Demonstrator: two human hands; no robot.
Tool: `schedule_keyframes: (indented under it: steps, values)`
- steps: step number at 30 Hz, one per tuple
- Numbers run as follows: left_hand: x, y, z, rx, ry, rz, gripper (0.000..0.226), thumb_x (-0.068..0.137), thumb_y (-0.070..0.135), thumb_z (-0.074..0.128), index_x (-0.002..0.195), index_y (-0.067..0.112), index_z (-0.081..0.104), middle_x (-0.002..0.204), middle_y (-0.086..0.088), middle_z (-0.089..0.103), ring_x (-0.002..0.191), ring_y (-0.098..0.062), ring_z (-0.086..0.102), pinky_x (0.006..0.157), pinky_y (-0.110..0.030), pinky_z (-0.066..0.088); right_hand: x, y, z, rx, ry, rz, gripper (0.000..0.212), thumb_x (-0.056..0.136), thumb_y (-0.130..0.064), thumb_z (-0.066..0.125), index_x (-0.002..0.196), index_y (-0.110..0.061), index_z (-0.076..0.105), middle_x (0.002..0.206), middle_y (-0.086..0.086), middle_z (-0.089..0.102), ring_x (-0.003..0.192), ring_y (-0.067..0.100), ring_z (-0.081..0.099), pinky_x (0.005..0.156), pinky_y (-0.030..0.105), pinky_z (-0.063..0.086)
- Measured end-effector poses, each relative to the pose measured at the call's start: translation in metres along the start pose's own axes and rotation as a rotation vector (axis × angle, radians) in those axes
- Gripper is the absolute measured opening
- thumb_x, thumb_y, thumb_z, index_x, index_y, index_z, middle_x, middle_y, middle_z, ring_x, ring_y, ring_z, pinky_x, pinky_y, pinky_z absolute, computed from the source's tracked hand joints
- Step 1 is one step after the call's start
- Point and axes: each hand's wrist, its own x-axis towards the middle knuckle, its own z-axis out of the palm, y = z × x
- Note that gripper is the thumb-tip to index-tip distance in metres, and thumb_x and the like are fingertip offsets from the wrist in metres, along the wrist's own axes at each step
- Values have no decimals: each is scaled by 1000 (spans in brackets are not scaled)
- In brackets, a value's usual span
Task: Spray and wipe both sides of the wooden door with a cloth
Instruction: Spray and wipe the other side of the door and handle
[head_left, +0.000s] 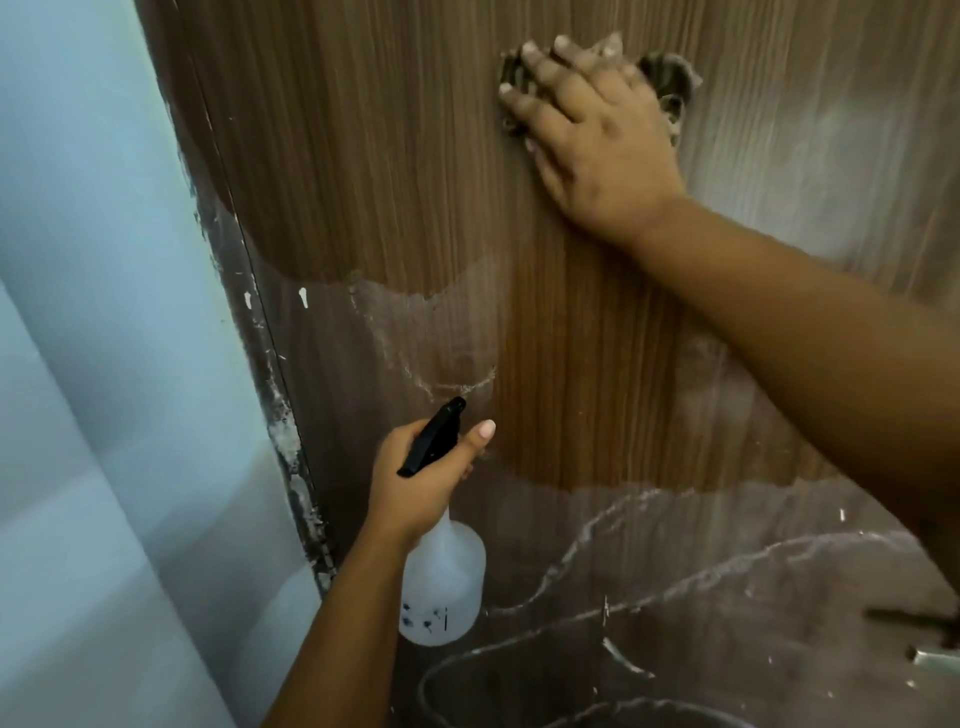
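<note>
Wooden door (415, 182): fills most of the view, its upper area dark and wet, its lower area dull with whitish streaks. Right hand (597, 130): fingers spread flat, pressing a cloth (670, 83) against the door's upper part. Left hand (426, 483): grip closed round the neck of a white spray bottle (444, 587) with black nozzle, near the door's left edge.

1. The right hand (592, 130) presses a dark cloth (670, 85) flat against the wooden door (389, 171); cloth edges show beyond the fingertips and behind the knuckles.
2. The left hand (421, 480) grips the neck of a white spray bottle (444, 587), its fingers curled under the black trigger head (434, 436), nozzle toward the door.
3. Below the left fingers the door is dusty with white streaks; a pale wall (88, 312) lies left.
</note>
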Motion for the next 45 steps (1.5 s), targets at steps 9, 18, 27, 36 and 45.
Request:
schedule_keyframes:
  steps: [9,18,27,36,45]
  values:
    - [5,-17,-38,51,-63,-70,49,68,61,73,73,12,70,62,-2,68,64,-13,68,71,-32,57,-148,-145,41,167,-99,-112,55,96,-26,50,149,-17,40,157,8,34,144,29,33,115,41,21]
    - [0,-14,-81,-20,-7,-103,62,58,64,73,87,9,72,66,-2,70,69,-15,71,78,-36,60,-66,-112,21,237,78,367,47,101,-31,46,147,-24,44,157,17,30,141,37,32,110,50,28]
    - [5,-22,-94,34,121,-111,69,55,85,67,80,20,72,69,1,73,75,-18,72,86,-49,59,-22,-134,36,157,163,300,46,102,-35,43,146,-18,46,153,11,40,141,31,35,108,45,28]
    - [6,-25,-115,97,125,-126,59,60,69,70,82,15,71,74,-5,73,79,-21,71,80,-38,57,-135,-218,64,89,-636,-1038,39,95,-27,54,134,-22,57,147,6,46,134,29,43,110,44,36]
    - [19,-26,-136,-54,154,-144,56,61,68,72,90,20,73,79,-1,75,85,-18,71,84,-34,56,64,-111,30,-11,37,102,50,104,-41,28,149,-20,36,148,24,36,130,48,38,106,52,31]
